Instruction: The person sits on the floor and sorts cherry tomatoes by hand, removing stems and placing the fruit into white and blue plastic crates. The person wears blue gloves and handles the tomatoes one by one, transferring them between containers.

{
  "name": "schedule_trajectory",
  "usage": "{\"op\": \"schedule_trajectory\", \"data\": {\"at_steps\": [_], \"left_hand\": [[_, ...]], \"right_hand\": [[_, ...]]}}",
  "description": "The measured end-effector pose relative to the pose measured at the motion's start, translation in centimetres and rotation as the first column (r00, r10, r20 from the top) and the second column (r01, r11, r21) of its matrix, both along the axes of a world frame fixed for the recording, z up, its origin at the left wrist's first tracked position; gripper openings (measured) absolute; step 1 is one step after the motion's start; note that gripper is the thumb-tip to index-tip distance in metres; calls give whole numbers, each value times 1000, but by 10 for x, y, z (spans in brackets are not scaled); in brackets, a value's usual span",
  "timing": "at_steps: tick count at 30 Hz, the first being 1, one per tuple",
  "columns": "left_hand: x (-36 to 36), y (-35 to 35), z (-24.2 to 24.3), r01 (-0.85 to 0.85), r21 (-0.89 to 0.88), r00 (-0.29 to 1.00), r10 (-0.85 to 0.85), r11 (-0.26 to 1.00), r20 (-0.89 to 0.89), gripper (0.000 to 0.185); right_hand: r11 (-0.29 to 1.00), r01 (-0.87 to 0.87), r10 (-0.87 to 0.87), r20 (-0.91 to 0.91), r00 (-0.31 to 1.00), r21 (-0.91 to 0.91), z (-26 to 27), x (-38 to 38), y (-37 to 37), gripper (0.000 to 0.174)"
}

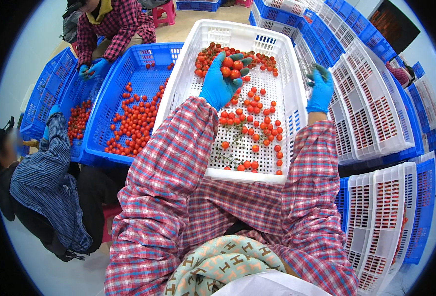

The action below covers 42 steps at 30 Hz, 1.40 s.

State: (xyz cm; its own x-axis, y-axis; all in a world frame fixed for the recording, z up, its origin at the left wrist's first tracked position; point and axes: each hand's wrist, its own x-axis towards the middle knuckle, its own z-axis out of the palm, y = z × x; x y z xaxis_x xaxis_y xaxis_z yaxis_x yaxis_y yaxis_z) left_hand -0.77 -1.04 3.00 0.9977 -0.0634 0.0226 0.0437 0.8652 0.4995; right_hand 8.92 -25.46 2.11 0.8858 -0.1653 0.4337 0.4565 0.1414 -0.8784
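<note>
My left hand [221,79], in a blue glove, is palm up over the white plastic crate [253,177]. Its fingers cup several red cherry tomatoes [236,65]. Behind it, tomatoes still on stems [266,62] are heaped at the crate's far end. Nearer to me, loose tomatoes [255,107] and bare green stems [225,159] are scattered on the slotted floor. Just outside the crate's right rim is my right hand [320,90], also gloved, with fingers bent. Thin blurred strands show by its fingertips; whether it grips a stem is unclear.
A blue crate [92,142] of loose tomatoes adjoins the white one on the left. Two people with gloved hands [94,69] sit beyond it and at far left [51,177]. Stacked white crates [369,100] and blue crates [421,207] line my right side.
</note>
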Motion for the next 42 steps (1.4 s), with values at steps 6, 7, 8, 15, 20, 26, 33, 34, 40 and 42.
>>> {"op": "schedule_trajectory", "data": {"at_steps": [6,7,8,15,20,26,33,34,40,42], "left_hand": [[2,1,-2,-16,-11,1000,16,1000,-2,43],[2,1,-2,-37,21,999,38,999,-38,43],[2,2,-3,-39,42,998,41,998,-45,43],[18,38,-11,-194,-177,981,188,965,-51,30],[13,125,-20,-655,-247,751,651,714,-110,29],[-9,164,-28,-892,-347,431,773,289,-465,61],[-12,155,-26,-936,-130,351,853,327,-385,74],[-8,152,-26,-936,-93,349,866,339,-359,73],[18,98,-33,-709,226,654,743,668,-144,56],[23,68,-35,-667,369,691,723,647,-17,50]], "right_hand": [[909,267,-302,-65,951,-320,-29,20,-61,32],[701,292,-425,-53,903,-650,-32,18,-65,46],[556,257,-469,-43,882,-790,-35,14,-66,49],[403,240,-366,85,927,-883,-26,2,-32,50],[321,49,-187,-12,982,-946,-30,-5,1,46],[305,21,-120,-16,993,-952,-34,-6,10,49],[337,-7,-65,-31,997,-941,-34,-8,14,46],[318,-15,-67,-39,997,-948,-34,-10,15,45],[291,30,-32,22,999,-956,-31,-17,24,38],[337,61,8,67,998,-939,-32,-19,28,35]]}}
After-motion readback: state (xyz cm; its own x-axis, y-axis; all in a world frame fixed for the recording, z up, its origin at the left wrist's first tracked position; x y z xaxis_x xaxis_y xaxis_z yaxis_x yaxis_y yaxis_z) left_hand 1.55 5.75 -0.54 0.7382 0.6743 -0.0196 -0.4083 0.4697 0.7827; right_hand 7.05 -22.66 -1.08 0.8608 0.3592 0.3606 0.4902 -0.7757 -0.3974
